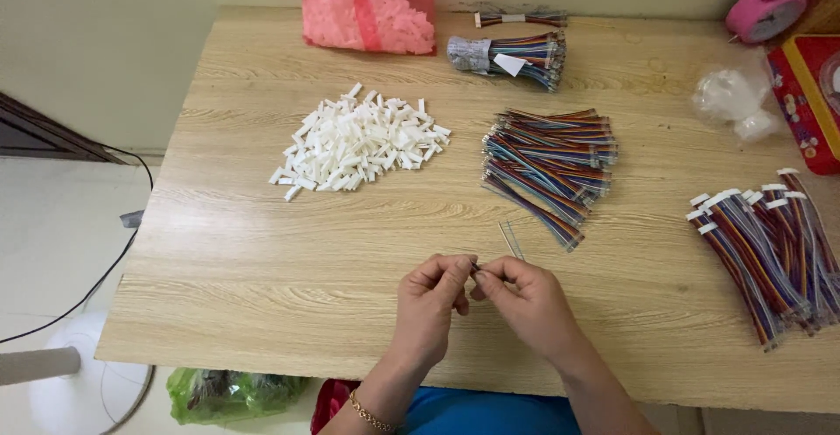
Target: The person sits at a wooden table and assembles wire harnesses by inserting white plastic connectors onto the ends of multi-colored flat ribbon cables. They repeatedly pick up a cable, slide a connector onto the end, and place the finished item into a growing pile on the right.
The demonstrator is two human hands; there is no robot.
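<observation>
Left hand (430, 297) and right hand (518, 295): fingertips pinched together on a thin wire (510, 239), seemingly. White connector pile (360, 142) at 11 o'clock; loose ribbon cables (551, 168) at 1; finished cables (770, 242) at 3.

On the table (262, 269), the connector pile (359, 142) lies left of the loose wire bundles (549, 168), finished cables (770, 251) far right

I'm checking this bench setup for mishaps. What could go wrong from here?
The left hand and right hand pinch a thin wire piece by its tip; it could slip or bend. The finished cable bundle lies near the table edge on the right and might slide off.
</observation>
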